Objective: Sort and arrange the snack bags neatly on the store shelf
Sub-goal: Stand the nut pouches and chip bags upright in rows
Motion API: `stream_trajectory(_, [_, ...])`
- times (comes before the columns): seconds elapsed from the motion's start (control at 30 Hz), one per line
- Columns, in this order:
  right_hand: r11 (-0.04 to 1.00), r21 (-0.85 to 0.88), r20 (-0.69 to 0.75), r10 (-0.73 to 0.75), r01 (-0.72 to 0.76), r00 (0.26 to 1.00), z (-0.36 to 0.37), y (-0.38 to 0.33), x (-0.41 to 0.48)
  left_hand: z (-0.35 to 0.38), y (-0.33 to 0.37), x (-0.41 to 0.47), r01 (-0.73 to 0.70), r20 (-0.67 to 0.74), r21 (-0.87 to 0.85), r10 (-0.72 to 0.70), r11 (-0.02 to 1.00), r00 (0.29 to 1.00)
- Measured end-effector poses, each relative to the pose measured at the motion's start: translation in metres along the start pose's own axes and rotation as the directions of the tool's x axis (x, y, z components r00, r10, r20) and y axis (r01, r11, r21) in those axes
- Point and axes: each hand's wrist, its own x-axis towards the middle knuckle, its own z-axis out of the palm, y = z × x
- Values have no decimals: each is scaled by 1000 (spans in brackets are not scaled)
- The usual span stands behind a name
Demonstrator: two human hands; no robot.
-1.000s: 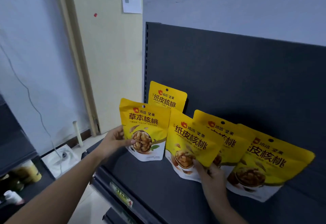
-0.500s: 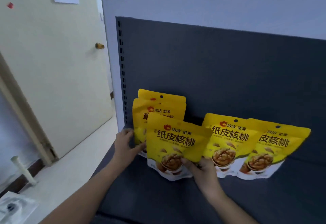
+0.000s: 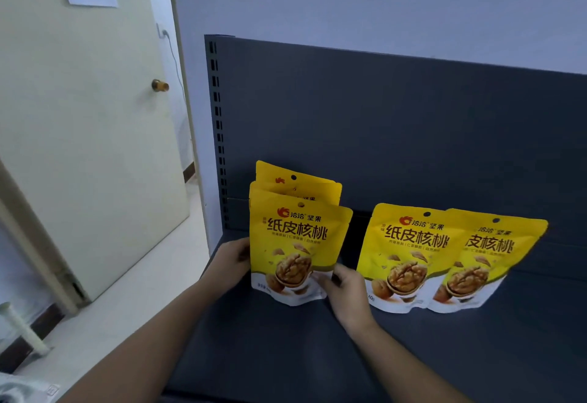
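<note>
Filling most of the view, a dark grey shelf [image 3: 413, 355] rises into a slotted back panel [image 3: 381, 132]; a cream door [image 3: 79, 148] stands to its left. Five yellow walnut bags stand upright on the shelf in two groups with a gap between them. At left is a stack [image 3: 300, 231] of three, one behind another, the front bag [image 3: 295, 263] lowest. At right a pair [image 3: 444, 259] overlaps, its left bag in front. The left hand [image 3: 230, 264] grips the stack's left edge, fingers hidden behind it. The right hand [image 3: 347, 288] pinches the front bag's lower right corner, thumb on its face. A brass knob [image 3: 160, 85] sits on the door.
</note>
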Motion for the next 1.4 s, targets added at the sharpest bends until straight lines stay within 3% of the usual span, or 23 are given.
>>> stream_trajectory(0.17, [996, -90, -62, -10, 5, 998, 2, -7, 0, 4, 3, 0, 23, -64, 47, -20, 999, 998])
stream_trajectory(0.3, [996, -88, -64, 4, -10, 998, 0, -11, -2, 4, -1, -10, 141, -183, 33, -133, 989, 974])
stream_trajectory(0.37, [996, -81, -13, 36, -37, 999, -4, -13, -6, 3, 1, -20, 228, -231, 106, -199, 968, 952])
stream_trajectory(0.43, [993, -50, 60, 113, -110, 992, -10, -12, -11, -1, 8, -32, 334, -140, 274, -306, 902, 942])
stream_trajectory(0.5, [986, -66, 128, 160, -152, 979, -22, -12, -20, -5, 21, -44, 335, 56, 384, -384, 860, 921])
stream_trajectory(0.6, [995, -75, 126, 80, -71, 989, -59, -22, -34, 6, 52, -56, 291, 312, 277, -372, 916, 874])
stream_trajectory(0.67, [997, -46, -50, -72, 69, 996, -96, -30, -42, 32, 78, -58, 258, 393, 64, -262, 964, 881])
stream_trajectory(0.73, [987, -40, -335, -160, 155, 929, -137, -33, -44, 63, 105, -52, 150, 353, -47, -124, 988, 927])
stream_trajectory(0.8, [990, 31, -574, -93, 135, 814, -172, -22, -39, 93, 125, -40, 27, 277, -86, -2, 996, 961])
stream_trajectory(0.87, [996, 90, -691, 68, -8, 719, -202, -1, -28, 116, 139, -28, 2, 227, -160, 35, 987, 973])
stream_trajectory(0.9, [988, 92, -689, 154, -125, 708, -215, 9, -23, 127, 142, -22, 50, 225, -213, -1, 976, 974])
stream_trajectory(0.97, [953, 134, -533, 300, -271, 791, -233, 26, -14, 142, 138, -12, 174, 225, -352, -98, 920, 970])
stream_trajectory(1.03, [927, 228, -267, 355, -299, 896, -242, 31, -12, 152, 129, -3, 235, 191, -462, -163, 855, 968])
stream_trajectory(1.1, [921, 234, -129, 346, -311, 929, -247, 33, -13, 154, 122, 0, 237, 171, -521, -172, 820, 970])
stream_trajectory(1.3, [913, 286, -14, 307, -290, 952, -242, 36, -31, 143, 116, -12, 156, 252, -481, -34, 863, 967])
stream_trajectory(1.4, [914, 301, -23, 294, -274, 955, -242, 37, -44, 132, 114, -28, 109, 269, -474, 26, 874, 963])
